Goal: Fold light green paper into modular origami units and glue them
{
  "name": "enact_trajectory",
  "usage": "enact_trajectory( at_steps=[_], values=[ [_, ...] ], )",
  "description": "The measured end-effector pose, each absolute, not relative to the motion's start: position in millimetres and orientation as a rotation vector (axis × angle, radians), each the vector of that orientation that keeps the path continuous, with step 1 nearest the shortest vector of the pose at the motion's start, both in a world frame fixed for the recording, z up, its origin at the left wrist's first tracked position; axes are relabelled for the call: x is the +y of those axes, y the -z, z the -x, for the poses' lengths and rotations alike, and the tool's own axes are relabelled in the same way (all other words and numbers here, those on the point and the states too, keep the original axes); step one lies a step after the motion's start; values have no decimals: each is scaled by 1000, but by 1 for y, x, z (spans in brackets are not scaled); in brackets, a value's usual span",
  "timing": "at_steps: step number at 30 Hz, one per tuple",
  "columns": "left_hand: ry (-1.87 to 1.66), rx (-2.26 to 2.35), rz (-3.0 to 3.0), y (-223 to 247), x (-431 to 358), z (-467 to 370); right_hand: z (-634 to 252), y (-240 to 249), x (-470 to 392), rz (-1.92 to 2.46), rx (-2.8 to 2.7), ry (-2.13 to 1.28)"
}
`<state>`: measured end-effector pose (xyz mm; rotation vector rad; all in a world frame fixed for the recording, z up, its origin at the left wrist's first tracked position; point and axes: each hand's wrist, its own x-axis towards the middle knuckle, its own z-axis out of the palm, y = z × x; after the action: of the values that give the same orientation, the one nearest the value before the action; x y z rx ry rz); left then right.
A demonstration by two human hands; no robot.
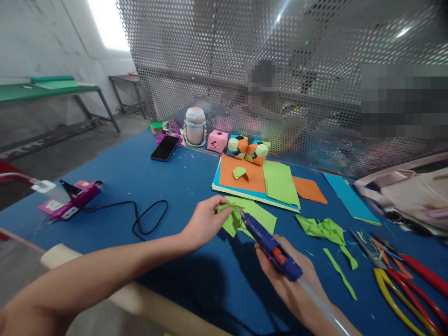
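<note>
My left hand [206, 219] pinches a piece of light green paper [259, 214] between thumb and fingers, just above the blue table. In my right hand [290, 275] is a dark blue hot glue gun [262, 235], with a clear glue stick [325, 308] running out of its back end. The nozzle points up and left, close to the green paper near my left fingertips; whether it touches cannot be made out. Part of the green paper is folded, and my left fingers cover one corner.
Beyond my hands lies a stack of orange [241, 170] and green sheets [280, 182], with folded paper shapes [238, 145] behind. A phone [165, 148] and bottle [195, 126] stand left. Scissors [385, 275] and green scraps [324, 228] lie right. A purple power strip [72, 198] sits far left.
</note>
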<state>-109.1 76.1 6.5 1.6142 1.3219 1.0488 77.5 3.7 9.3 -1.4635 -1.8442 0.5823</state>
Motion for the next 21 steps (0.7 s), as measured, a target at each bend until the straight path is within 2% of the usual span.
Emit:
enact_trajectory(
  at_steps=[21],
  values=[
    [-999,1311,-1706,-4,66,103,-82,-8,1,1373,-2070,-325]
  ],
)
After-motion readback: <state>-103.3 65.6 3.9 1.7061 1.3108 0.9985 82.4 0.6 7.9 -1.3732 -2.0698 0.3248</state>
